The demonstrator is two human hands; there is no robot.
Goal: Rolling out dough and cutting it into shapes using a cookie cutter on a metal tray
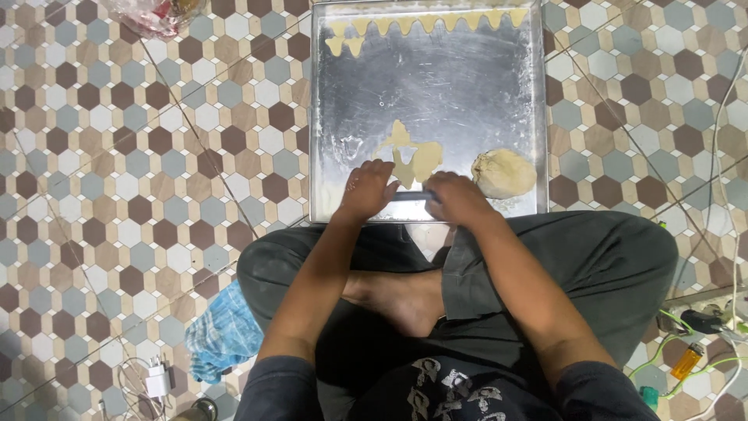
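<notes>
Where tray [427,78] lies bare: hands [366,189] nr front rim

A plastic bag [152,14] at the upper left is cut off by the frame's top edge, its contents blurred. The baking tray's [436,78] far rim leaves the frame. Both hands [366,189] [458,199] hide most of a dark tool [411,196] between them.

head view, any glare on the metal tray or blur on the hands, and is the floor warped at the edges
Head view: the metal tray shows soft, dull reflections rather than harsh glare; the left hand and right hand look slightly soft; the hexagon tile floor lines bow near the frame edges, suggesting wide-angle distortion.
</notes>
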